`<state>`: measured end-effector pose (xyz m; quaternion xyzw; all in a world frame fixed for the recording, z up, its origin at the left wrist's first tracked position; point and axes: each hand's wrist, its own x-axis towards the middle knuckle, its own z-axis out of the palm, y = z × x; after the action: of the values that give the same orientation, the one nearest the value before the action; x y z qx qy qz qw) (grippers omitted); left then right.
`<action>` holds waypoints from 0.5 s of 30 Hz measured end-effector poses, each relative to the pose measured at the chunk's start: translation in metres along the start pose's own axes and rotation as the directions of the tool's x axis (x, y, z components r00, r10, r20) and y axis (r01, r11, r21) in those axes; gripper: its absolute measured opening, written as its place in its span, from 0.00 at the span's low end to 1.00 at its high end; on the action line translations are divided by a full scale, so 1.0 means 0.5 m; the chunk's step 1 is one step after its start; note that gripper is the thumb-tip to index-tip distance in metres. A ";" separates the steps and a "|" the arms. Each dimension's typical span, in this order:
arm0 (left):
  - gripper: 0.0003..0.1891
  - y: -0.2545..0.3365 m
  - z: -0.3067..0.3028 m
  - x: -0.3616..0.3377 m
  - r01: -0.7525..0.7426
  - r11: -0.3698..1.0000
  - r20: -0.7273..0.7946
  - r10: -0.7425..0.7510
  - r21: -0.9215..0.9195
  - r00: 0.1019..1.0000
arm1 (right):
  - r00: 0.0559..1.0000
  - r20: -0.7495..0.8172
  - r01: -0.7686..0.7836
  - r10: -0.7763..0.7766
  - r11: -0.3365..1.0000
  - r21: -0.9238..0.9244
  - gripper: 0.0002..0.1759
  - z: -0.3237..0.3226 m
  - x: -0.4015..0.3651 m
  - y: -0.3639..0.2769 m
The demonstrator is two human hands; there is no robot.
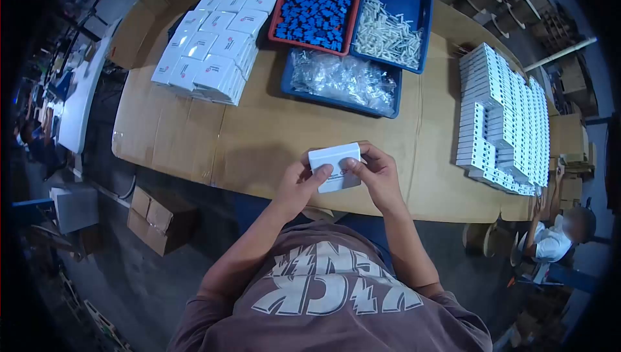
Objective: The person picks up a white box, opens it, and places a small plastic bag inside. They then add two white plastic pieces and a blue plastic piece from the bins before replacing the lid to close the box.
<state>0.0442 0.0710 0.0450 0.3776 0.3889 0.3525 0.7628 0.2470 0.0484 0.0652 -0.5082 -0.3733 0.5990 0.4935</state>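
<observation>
A small white box (pixel 335 159) with printed lettering is held between both hands above the near edge of the table. My left hand (pixel 304 181) grips its left side, thumb on the front face. My right hand (pixel 377 172) grips the right side, its thumb also pressed on the front. The other fingers are mostly hidden behind the box. Beyond the hands stands a blue tray (pixel 304 95) of clear plastic bags (pixel 343 79). Behind it, a red tray (pixel 278 34) holds blue plastic pieces (pixel 314 16), and another blue tray (pixel 424 22) holds white plugs and screws (pixel 388 34).
Stacked white boxes (pixel 207 42) stand at the table's back left. Rows of white stacked units (pixel 501 119) fill the right end of the cardboard-covered table (pixel 259 138). A carton (pixel 158 219) lies on the floor at left. Another person (pixel 553 239) is at the right.
</observation>
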 end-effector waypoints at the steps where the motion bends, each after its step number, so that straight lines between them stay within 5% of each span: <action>1: 0.18 -0.001 -0.004 -0.001 -0.037 0.998 0.031 0.035 0.056 0.999 | 0.998 0.011 0.057 -0.057 0.998 -0.025 0.10 -0.002 -0.004 0.000; 4: 0.18 0.007 -0.009 -0.006 -0.159 0.977 0.087 0.148 0.143 0.985 | 0.980 0.072 0.193 -0.187 0.978 -0.080 0.10 -0.004 -0.008 -0.002; 10: 0.17 0.040 -0.013 -0.014 -0.158 0.974 0.103 0.143 0.161 0.984 | 0.973 0.100 0.212 -0.207 0.976 -0.043 0.12 0.000 -0.007 -0.015; 13: 0.17 0.081 -0.013 -0.020 -0.175 0.917 0.140 0.132 0.359 0.981 | 0.980 0.090 0.182 -0.178 0.983 -0.033 0.14 0.003 -0.011 -0.027; 15: 0.19 0.120 -0.011 -0.019 -0.288 0.751 0.272 0.150 0.594 0.951 | 0.966 0.128 0.241 -0.225 0.962 -0.129 0.17 0.010 -0.015 -0.040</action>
<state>0.0207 0.0925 0.0968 0.6874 0.3549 0.2489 0.5827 0.2462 0.0462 0.0869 -0.4604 -0.4997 0.5359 0.5011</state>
